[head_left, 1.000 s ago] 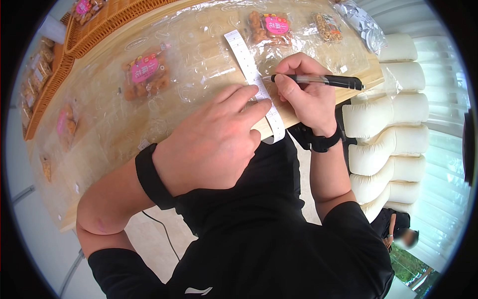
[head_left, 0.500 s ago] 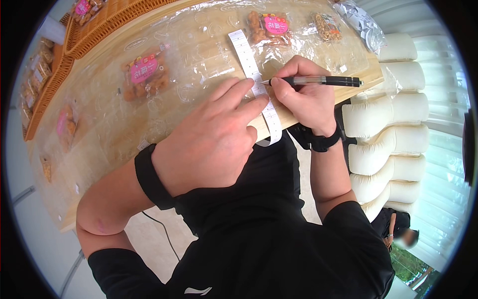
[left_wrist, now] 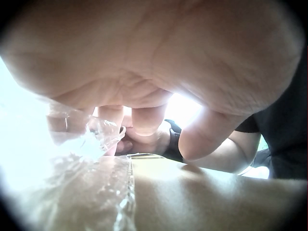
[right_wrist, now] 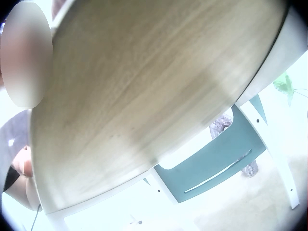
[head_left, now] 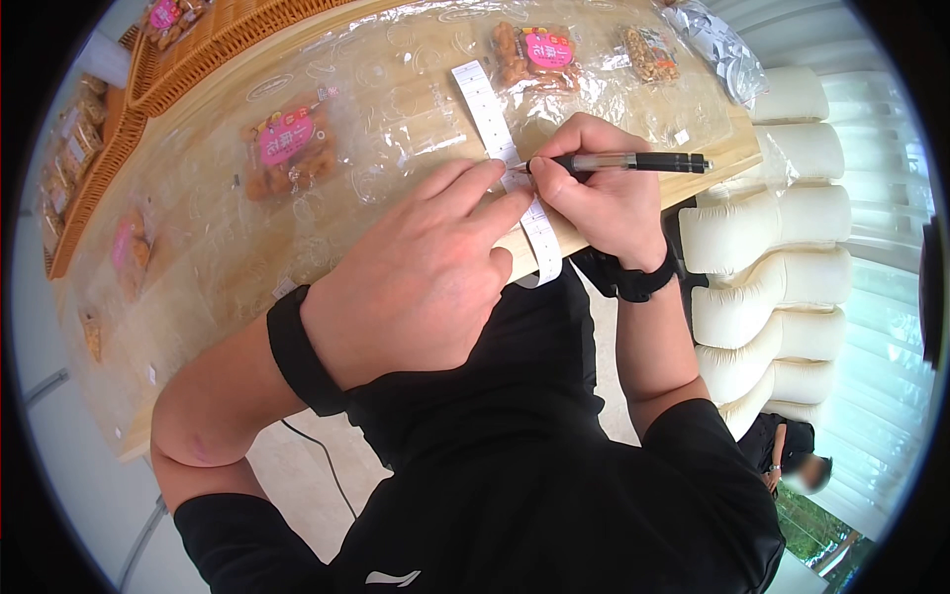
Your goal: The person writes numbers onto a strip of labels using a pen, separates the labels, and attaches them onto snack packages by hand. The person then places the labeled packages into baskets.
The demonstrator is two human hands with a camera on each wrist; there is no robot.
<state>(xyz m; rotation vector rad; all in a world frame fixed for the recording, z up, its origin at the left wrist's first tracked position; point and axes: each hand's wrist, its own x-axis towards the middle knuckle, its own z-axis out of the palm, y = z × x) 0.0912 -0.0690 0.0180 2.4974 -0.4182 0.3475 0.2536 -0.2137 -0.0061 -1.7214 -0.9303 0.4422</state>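
Observation:
A narrow white paper strip (head_left: 483, 104) with printed marks lies across the plastic-covered table, its near end curling over the front edge. My left hand (head_left: 411, 272) reaches over from the left, palm down, its extended fingertips on the strip's left side. In the left wrist view the palm (left_wrist: 144, 57) arches above the tabletop. With thumb and fingers my right hand (head_left: 609, 203) pinches a black ballpoint pen (head_left: 643, 161), clear in the middle. The pen's tip is at the strip, close beside the left fingertips. In the right wrist view mostly bare wood shows.
Clear plastic sheeting (head_left: 386, 109) covers much of the wooden table. Bagged snacks with pink labels (head_left: 287, 139) lie on it, with a nut-like packet (head_left: 650, 54) at the far right. Wicker baskets (head_left: 218, 49) stand at the back left. A cream padded seat (head_left: 767, 238) is at the right.
The pen tip has moved left from beside the strip onto it, the right hand shifting slightly along. The strip's far end has shifted a little right, and the left fingers have moved slightly left.

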